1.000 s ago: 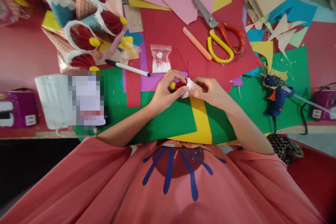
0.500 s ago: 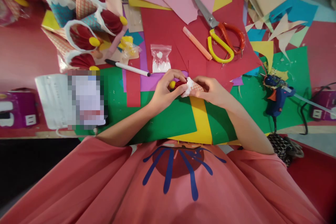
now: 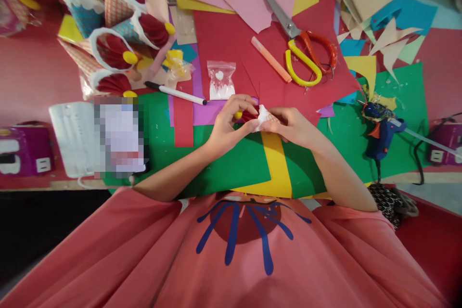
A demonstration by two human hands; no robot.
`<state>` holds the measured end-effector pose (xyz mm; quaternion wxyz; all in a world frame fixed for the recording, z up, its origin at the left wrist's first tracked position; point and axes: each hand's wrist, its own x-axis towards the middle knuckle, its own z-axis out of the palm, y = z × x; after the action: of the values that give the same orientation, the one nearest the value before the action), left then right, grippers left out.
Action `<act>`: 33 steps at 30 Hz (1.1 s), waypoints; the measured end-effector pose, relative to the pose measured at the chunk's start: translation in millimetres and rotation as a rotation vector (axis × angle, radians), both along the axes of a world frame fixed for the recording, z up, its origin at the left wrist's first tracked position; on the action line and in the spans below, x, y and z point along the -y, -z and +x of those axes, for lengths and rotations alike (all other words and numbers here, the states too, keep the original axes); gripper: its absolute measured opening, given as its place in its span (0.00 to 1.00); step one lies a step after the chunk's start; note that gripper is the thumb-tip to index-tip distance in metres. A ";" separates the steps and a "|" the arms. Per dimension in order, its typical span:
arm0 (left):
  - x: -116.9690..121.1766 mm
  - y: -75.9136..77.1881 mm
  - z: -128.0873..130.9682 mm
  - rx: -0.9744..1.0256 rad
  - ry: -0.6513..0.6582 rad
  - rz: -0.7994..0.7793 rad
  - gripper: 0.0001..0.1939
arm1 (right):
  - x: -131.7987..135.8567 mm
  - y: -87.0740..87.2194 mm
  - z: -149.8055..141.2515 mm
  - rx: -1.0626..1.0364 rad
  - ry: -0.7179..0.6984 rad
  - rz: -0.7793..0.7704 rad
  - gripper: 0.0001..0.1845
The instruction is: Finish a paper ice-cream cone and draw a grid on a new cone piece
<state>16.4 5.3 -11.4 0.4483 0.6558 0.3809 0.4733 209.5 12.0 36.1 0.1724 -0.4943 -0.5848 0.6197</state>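
Between my two hands lies a small craft ice cream cone (image 3: 263,118), with a checked pinkish cone, a white scalloped rim, a dark red pleated top and a yellow tip. My left hand (image 3: 231,122) grips the red top, its thumb and fingers closed near the white rim. On the other side, my right hand (image 3: 292,125) pinches the checked cone part. Fingers of both hands cover portions of it. Just beyond my left hand, a small zip bag (image 3: 221,81) with white pieces lies on the paper.
Scissors (image 3: 292,29) and an orange marker (image 3: 270,59) lie beyond my hands. A white pen (image 3: 176,93) and a blurred phone (image 3: 121,137) are at left. Similar finished cones (image 3: 111,50) crowd the upper left. A blue glue gun (image 3: 384,137) stands at right among paper scraps.
The cone has turned slightly in my hands, showing more of the red pleats and less of the yellow tip. Both hands stay in nearly the same place.
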 end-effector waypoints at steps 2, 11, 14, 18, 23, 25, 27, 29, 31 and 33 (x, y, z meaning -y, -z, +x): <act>0.2 -1.1 0.1 0.003 0.002 -0.002 0.12 | 0.0 0.1 -0.4 0.002 0.000 0.001 0.23; -0.5 -3.2 -1.1 -0.040 0.021 -0.040 0.13 | 0.9 6.9 -0.9 0.009 0.005 0.023 0.19; -0.7 -3.0 -1.2 -0.046 0.020 -0.040 0.14 | 1.0 7.8 -0.5 0.013 0.002 0.034 0.18; -0.6 -2.5 -0.8 -0.026 0.012 -0.017 0.13 | 1.0 7.3 -0.1 0.014 0.003 0.043 0.18; -0.3 -2.9 -0.6 -0.045 0.013 -0.015 0.12 | 1.1 5.4 -2.9 0.034 0.019 0.041 0.17; -0.2 -3.0 -0.7 -0.043 0.011 -0.009 0.12 | 1.3 4.6 -4.0 0.042 0.023 0.051 0.17; -0.2 -3.1 -0.8 -0.032 0.014 -0.002 0.11 | 1.5 4.0 -4.4 0.046 0.022 0.059 0.16; -0.3 -3.2 -1.0 -0.031 0.020 -0.007 0.11 | 1.9 3.8 -4.5 0.049 0.024 0.064 0.15; -0.5 -3.5 -1.3 -0.039 0.022 -0.020 0.12 | 2.2 4.1 -4.4 0.041 0.028 0.062 0.14; -0.6 -3.6 -1.4 -0.040 0.019 -0.030 0.13 | 2.5 4.7 -4.4 0.029 0.033 0.061 0.13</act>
<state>15.1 5.9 -7.8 0.4547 0.6618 0.3909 0.4499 205.1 9.5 31.3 0.1889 -0.5075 -0.5975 0.5914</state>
